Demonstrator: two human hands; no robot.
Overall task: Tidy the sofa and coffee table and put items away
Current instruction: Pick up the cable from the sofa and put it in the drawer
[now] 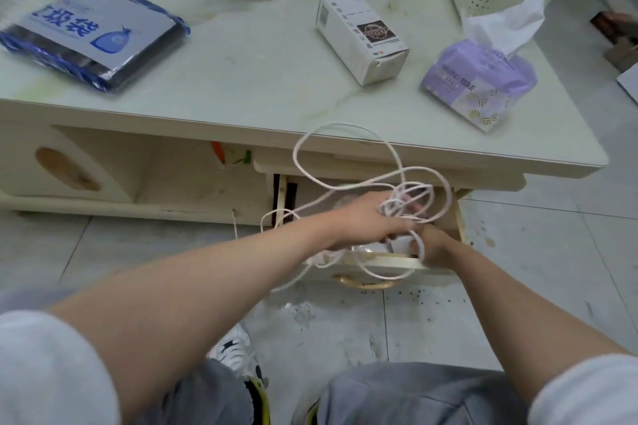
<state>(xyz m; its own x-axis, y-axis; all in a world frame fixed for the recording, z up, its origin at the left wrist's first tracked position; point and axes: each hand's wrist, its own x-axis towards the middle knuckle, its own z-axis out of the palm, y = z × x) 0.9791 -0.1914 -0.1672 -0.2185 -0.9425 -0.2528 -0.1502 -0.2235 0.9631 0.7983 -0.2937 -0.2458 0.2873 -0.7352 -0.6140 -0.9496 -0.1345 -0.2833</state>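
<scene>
tangling white cable [348, 179], loose loops

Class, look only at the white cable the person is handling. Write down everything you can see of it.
The white cable is thin, round and flexible, seemingly plastic-coated. It is loosely tangled, not coiled: big loops rise in front of the coffee table's edge and others hang over the open drawer's front. The left hand grips a bunch of strands; the right hand touches a loop at the drawer. No plug or end shows.

speckled floor tiles [431, 317], sneaker [234, 348]
</scene>
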